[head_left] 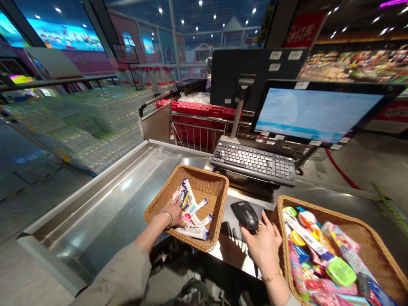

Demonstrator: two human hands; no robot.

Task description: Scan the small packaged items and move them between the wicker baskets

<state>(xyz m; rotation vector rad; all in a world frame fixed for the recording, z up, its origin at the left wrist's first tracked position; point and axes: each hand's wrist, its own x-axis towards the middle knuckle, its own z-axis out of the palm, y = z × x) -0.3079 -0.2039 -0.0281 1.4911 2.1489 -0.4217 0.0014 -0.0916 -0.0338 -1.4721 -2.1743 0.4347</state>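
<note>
My left hand [173, 211] reaches into a wicker basket [221, 204] on the metal counter. Its fingers are apart and touch a loose pile of slim stick packets [190, 208], white, blue and pink; what lies under the palm is hidden. In my right hand [264, 240] is a black handheld barcode scanner [245, 213], its head pointing up and left above the counter. The fingers and thumb close round its lower part, which the hand mostly covers. A second wicker basket [280, 212], full of bright toys and sweets [341, 272], stands just right of that hand.
Behind the baskets sit a black keyboard [255, 161] and a lit touchscreen [318, 112], with another monitor [255, 72] seen from behind. The counter's raised metal rim [95, 187] runs along the left. Stacked bottle packs [79, 123] and a metal trolley [197, 129] stand beyond.
</note>
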